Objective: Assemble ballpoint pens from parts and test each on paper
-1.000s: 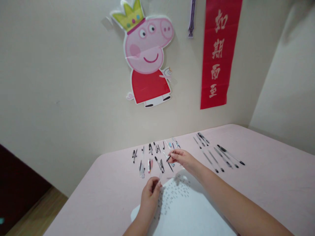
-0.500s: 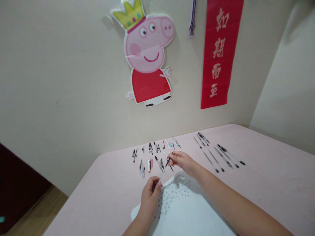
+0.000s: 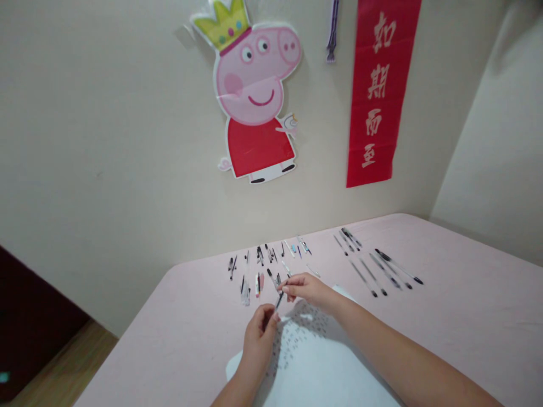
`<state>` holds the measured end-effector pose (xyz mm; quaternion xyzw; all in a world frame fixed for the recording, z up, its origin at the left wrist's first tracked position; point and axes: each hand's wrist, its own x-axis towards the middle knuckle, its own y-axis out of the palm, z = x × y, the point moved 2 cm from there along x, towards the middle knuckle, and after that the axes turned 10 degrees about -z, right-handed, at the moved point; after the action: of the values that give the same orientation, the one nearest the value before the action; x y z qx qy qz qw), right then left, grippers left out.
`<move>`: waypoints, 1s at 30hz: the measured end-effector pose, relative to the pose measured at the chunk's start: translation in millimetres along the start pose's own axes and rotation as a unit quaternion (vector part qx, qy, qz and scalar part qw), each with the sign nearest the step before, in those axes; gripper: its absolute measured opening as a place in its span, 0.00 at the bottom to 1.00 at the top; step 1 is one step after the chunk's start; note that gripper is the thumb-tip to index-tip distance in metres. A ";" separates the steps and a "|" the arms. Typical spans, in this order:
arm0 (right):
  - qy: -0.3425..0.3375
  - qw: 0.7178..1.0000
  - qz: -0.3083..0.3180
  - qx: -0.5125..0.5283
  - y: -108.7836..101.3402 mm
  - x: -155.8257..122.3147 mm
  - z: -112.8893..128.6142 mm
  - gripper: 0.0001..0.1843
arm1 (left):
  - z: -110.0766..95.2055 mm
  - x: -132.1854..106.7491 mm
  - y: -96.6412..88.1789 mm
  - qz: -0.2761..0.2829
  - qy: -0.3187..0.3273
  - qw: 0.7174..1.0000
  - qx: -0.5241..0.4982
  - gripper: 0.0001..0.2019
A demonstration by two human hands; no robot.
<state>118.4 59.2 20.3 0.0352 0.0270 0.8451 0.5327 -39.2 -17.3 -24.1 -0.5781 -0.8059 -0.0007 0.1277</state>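
Note:
My left hand (image 3: 261, 330) is closed, thumb against fingers, on the lower end of a clear pen barrel (image 3: 278, 303). My right hand (image 3: 307, 289) pinches a thin dark pen refill (image 3: 285, 285) at its upper end. The refill lines up with the barrel, and its dark lower length seems to sit inside the clear tube. Both hands are just above a white sheet (image 3: 339, 367) with small dark marks. Just beyond the fingers lie loose pen parts (image 3: 272, 275) on the pink tabletop (image 3: 178, 328).
Several rows of pen parts (image 3: 260, 255) lie near the wall. On the right are several pens and clear barrels (image 3: 390, 271), with a smaller group (image 3: 350, 240) behind. A pink cartoon pig cutout (image 3: 261, 147) and red banner (image 3: 382, 96) hang on the wall.
My right hand has moved down and left, bringing the dark refill into the clear barrel. My left hand has stayed nearly still.

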 end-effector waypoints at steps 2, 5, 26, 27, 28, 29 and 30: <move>0.000 1.000 0.004 -0.013 0.6 0.2 -3.3 0.24 | 1.0 0.0 -0.1 -0.002 0.002 1.000 0.000 0.12; 0.015 0.999 0.012 -0.030 -1.4 1.1 -6.9 0.24 | 1.5 0.0 0.0 -0.003 -0.004 1.000 -0.008 0.13; -0.147 0.786 -0.107 -0.591 -66.1 10.9 -9.1 0.09 | 1.0 -1.0 -0.5 -0.017 -0.023 1.000 -0.002 0.13; -0.147 0.783 -0.102 -0.596 -65.8 10.8 -9.0 0.09 | 0.2 -1.2 -0.6 -0.017 -0.023 1.000 0.000 0.12; -0.148 0.779 -0.098 -0.601 -65.7 10.8 -9.0 0.09 | -0.5 -1.2 -0.6 -0.017 -0.022 1.000 0.003 0.12; -0.148 0.775 -0.093 -0.607 -65.7 10.7 -9.2 0.10 | -1.1 -1.2 -0.6 -0.017 -0.021 1.000 0.005 0.12; -0.148 0.770 -0.090 -0.614 -65.8 10.7 -9.5 0.10 | -1.5 -1.0 -0.6 -0.016 -0.021 1.000 0.006 0.11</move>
<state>172.1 97.1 5.7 -0.1773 -0.5739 0.6139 0.5122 -39.1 -18.7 -22.8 -0.5641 -0.8176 0.0137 0.1141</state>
